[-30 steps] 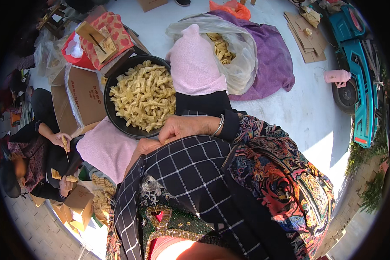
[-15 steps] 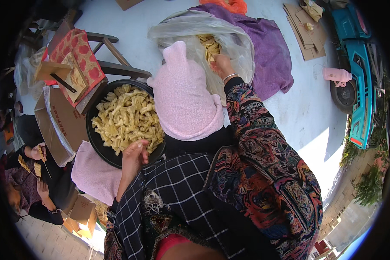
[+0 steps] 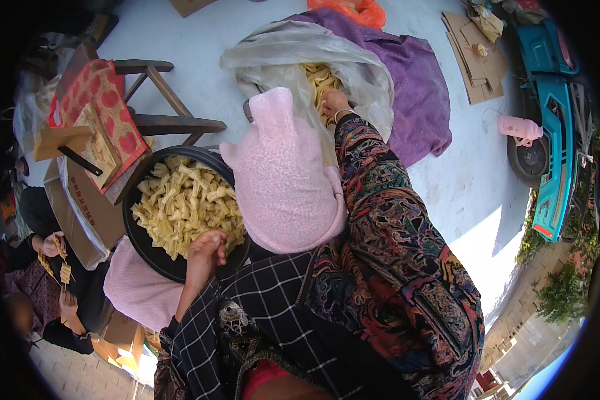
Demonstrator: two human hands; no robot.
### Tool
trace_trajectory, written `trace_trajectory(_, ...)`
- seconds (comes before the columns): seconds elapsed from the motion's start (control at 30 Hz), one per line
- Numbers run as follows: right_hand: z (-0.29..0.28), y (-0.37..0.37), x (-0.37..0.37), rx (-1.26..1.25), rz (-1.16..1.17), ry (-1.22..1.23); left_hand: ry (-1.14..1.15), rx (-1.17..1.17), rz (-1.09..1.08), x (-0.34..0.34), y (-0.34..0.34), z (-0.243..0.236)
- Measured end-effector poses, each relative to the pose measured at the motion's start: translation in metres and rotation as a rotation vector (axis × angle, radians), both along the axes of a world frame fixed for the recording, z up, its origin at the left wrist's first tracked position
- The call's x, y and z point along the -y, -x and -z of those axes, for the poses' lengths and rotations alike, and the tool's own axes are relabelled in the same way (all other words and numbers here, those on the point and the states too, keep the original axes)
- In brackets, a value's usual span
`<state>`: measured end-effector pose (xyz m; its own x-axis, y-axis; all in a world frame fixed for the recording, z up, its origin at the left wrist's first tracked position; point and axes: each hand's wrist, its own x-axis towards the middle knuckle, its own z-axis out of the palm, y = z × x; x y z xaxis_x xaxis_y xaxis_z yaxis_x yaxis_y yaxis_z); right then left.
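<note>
In the head view, the right hand (image 3: 337, 103) has moved away from the left hand (image 3: 205, 252), which it met over the lap a second ago, and now reaches into the one translucent bag (image 3: 273, 57). Its fingers curl down among the pale yellow strips (image 3: 319, 75); whether they grip any, I cannot tell. The left hand hovers at the near edge of the one black basin (image 3: 239, 259), half curled, its thumb near its fingers; I cannot tell whether it holds anything.

Knotted yellow pieces (image 3: 187, 207) fill the basin, too many and too overlapped to count. They point every way, with no shared long axis. In the bag, the strips lie bent over one another, the visible heap running lengthwise from its far end back toward the person.

Two pink cloths show, one (image 3: 287, 180) between basin and bag, the other (image 3: 140, 283) left of the basin. One purple cloth (image 3: 417, 93) lies beside the bag. More of the wooden bench (image 3: 180, 123) shows than a second ago. At left, a co-worker's two hands (image 3: 68, 303) are near small skewered pieces (image 3: 65, 273).
</note>
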<state>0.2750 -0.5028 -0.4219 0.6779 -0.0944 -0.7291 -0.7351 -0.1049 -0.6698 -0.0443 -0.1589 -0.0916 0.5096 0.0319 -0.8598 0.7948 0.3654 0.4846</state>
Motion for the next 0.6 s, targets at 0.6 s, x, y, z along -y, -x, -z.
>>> trace_trajectory(0.6, -0.442, -0.072, -0.067, 1.006, -0.204, -0.387, 0.017, 0.254, 0.092, 0.0, 0.005, 0.005)
